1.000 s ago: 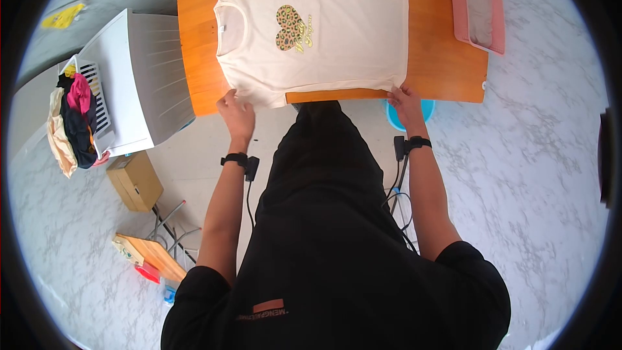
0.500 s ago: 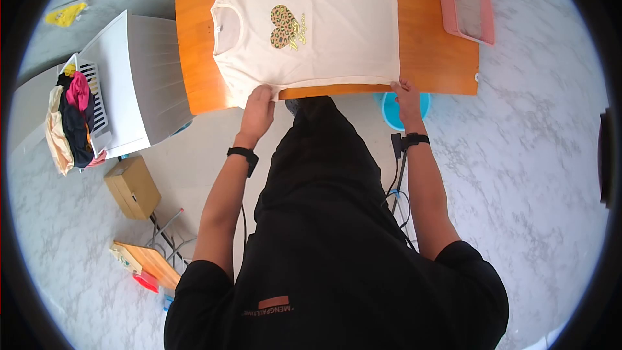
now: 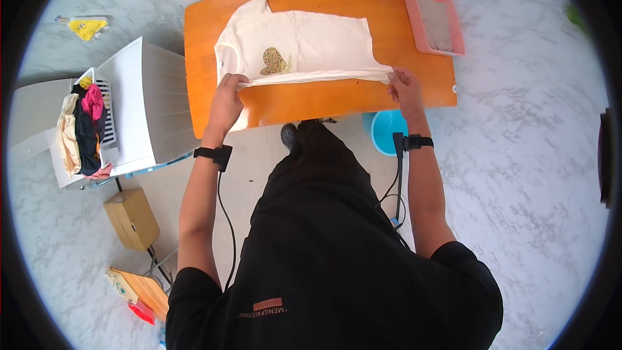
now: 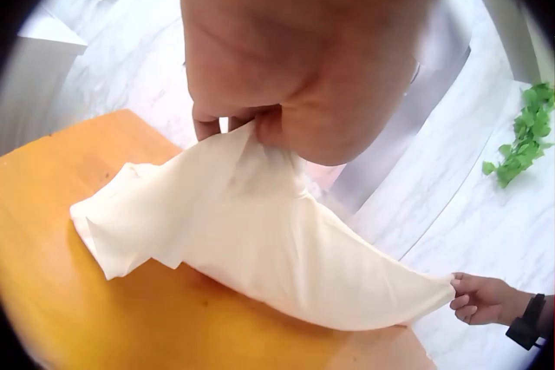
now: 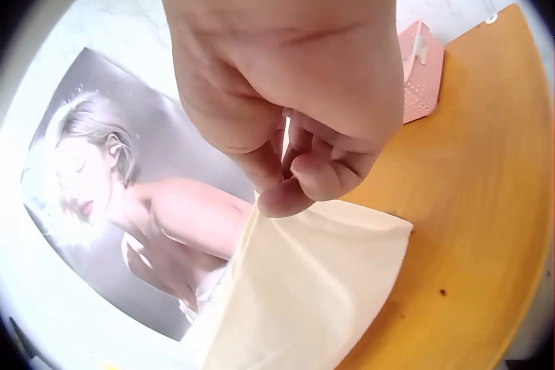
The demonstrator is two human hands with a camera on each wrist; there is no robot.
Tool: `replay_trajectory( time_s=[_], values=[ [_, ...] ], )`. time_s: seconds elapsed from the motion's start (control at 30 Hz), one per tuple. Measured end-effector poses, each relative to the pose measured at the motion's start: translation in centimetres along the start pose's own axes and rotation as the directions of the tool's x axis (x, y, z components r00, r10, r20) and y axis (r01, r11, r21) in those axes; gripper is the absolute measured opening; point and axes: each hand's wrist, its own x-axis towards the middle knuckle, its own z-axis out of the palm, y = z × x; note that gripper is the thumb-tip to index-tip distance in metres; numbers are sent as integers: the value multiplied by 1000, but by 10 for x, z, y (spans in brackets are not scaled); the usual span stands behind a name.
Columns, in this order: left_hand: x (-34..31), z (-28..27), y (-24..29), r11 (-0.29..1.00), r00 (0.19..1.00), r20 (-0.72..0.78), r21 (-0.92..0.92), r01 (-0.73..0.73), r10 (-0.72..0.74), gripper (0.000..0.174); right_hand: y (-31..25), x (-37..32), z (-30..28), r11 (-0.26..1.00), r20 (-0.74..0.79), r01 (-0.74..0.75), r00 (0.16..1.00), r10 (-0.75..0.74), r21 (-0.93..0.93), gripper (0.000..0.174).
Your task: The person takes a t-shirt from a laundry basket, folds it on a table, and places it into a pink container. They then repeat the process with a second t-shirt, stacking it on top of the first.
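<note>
A cream T-shirt [image 3: 330,39] lies on the wooden table [image 3: 311,100], collar to the left. Its near side is raised and drawn inward, covering part of the leopard-print heart [image 3: 275,60]. My left hand [image 3: 227,102] pinches that side near the collar end. At the hem end, my right hand [image 3: 406,89] pinches the other corner, and the cloth stretches taut between both hands. In the left wrist view, the shirt fabric [image 4: 260,231] hangs from my left fingers over the table. The right wrist view shows the cloth [image 5: 303,275] gripped between thumb and fingers.
A pink basket [image 3: 418,23] with grey cloth stands at the table's far right. On the left, a white basket [image 3: 109,116] of clothes sits on a white cabinet [image 3: 133,91]. Below the table's right edge is a blue basin [image 3: 383,136]. A cardboard box [image 3: 133,219] is lower left.
Both hands have lifted the shirt's near side and brought it inward over the lettering. My left hand moved right to grip the sleeve area, then back left. The head view now shows more beyond the table.
</note>
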Motion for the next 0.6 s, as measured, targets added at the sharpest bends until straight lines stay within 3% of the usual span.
replay_trajectory(
  time_s=[0.1,0.23,0.43,0.5,0.53,0.6],
  values=[
    [15,-26,13,1000,998,-61,-9,3,-3,31,-28,1,1,989,51,114,992,-119,98,19],
    [32,-62,33,997,984,-165,-7,-72,69,31,-73,-3,5,980,94,184,977,-191,79,24],
    [57,-126,63,984,963,-205,76,-162,174,30,-147,-21,1,919,288,343,916,-281,-194,27],
    [61,-148,80,981,967,-174,91,-171,185,30,-165,-29,9,865,239,470,872,-426,-173,25],
    [62,-160,90,979,964,-182,99,-176,192,30,-174,-30,9,861,241,481,866,-437,-167,25],
    [61,-182,112,993,993,-25,9,-117,118,30,-189,-32,1,818,291,473,874,-389,-328,21]
  ],
)
